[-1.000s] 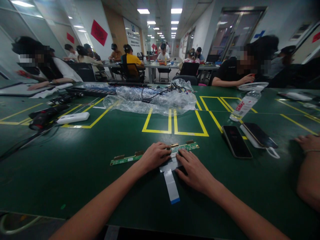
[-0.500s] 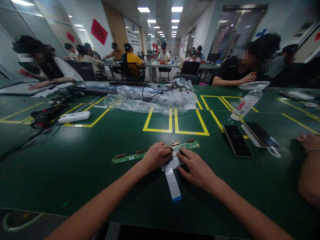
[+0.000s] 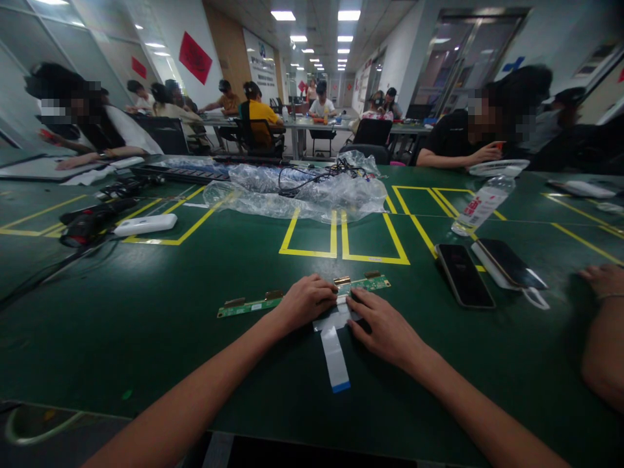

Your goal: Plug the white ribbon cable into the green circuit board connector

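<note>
A long, narrow green circuit board (image 3: pixel 249 307) lies slightly slanted on the table, brown flex tabs along its far edge. Its middle is hidden behind my hands. From the middle a white flat ribbon cable (image 3: pixel 335 359) with a blue end runs toward me, crossed by a short silvery-clear piece (image 3: pixel 327 321). My left hand (image 3: pixel 308 301) is closed over the board, fingertips bent at the spot where cable and board meet. Opposite it, my right hand (image 3: pixel 383 320) pinches at the cable's upper end, with the thumb lower beside the silvery piece.
Crumpled clear plastic wrap (image 3: pixel 312 195) with black cables lies farther back. Two phones (image 3: pixel 465 276) and a plastic bottle (image 3: pixel 485 205) stand to the right, near another person's arm (image 3: pixel 604 325). Left are a black device (image 3: pixel 92 224) and a white one (image 3: pixel 146 224). People sit around.
The cable's blue end has shifted slightly left. My right thumb has moved a little closer to the cable; both hands otherwise stay at the same spot.
</note>
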Available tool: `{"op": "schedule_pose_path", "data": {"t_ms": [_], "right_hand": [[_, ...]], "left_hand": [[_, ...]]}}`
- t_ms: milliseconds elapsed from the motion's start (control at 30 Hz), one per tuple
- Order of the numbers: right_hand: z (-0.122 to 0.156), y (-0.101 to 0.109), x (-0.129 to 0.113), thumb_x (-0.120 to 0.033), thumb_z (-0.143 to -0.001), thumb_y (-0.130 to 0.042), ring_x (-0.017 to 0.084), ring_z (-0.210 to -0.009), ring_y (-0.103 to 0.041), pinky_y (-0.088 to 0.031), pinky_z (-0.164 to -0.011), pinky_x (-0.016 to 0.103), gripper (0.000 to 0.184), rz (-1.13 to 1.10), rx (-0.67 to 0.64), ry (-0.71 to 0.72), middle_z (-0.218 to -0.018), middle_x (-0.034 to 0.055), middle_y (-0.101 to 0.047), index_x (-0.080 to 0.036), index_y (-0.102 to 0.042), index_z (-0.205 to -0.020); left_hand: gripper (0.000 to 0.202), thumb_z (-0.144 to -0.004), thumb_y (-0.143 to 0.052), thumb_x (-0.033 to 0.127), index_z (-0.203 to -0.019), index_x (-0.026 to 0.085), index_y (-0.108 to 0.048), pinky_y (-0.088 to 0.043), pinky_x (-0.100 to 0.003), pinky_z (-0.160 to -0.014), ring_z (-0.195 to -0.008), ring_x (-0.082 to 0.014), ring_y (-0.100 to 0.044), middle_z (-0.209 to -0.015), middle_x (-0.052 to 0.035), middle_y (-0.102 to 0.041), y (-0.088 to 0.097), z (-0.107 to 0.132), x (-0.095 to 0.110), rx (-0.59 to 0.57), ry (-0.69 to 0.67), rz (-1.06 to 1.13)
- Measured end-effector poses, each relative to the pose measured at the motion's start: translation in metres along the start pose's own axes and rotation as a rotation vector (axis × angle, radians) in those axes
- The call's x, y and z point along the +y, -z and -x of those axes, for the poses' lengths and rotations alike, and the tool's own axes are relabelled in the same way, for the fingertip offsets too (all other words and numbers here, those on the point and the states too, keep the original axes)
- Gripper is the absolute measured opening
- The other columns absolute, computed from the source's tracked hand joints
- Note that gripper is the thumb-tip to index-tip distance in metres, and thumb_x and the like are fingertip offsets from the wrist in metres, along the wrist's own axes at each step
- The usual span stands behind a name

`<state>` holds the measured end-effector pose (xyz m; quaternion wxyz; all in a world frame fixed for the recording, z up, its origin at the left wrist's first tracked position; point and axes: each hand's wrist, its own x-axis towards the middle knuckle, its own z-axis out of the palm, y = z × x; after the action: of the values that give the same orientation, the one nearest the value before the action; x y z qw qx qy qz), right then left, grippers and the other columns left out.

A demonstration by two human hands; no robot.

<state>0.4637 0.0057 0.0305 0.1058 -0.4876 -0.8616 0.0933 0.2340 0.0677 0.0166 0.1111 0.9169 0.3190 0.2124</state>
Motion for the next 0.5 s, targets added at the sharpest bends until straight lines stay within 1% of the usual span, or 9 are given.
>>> {"op": "schedule_pose_path", "data": {"t_ms": [200, 500], "right_hand": [[0.0018, -0.0014, 0.0017, -0.039, -0.094, -0.052, 0.032, -0.140, -0.040, -0.034, -0.115, 0.051, 0.055, 0.010, -0.007, -0.001, -0.151, 0.0168, -0.044, -0.015, -0.052, -0.143], [0.0032, -0.0023, 0.0011, -0.038, -0.094, -0.053, 0.033, -0.140, -0.040, -0.035, -0.114, 0.054, 0.054, -0.010, 0.013, -0.010, -0.151, 0.0167, -0.044, -0.016, -0.052, -0.142]], "left_hand": [[0.015, -0.094, -0.060, 0.025, -0.097, 0.019, -0.074, -0.048, -0.033, -0.081, -0.093, -0.0189, -0.060, -0.112, -0.0050, -0.073, -0.0013, -0.0012, 0.0011, 0.018, -0.013, -0.005], [0.014, -0.093, -0.060, 0.021, -0.097, 0.018, -0.073, -0.049, -0.034, -0.085, -0.097, -0.0193, -0.060, -0.112, -0.0057, -0.073, -0.0024, -0.0029, 0.0036, 0.022, -0.011, 0.025]]}}
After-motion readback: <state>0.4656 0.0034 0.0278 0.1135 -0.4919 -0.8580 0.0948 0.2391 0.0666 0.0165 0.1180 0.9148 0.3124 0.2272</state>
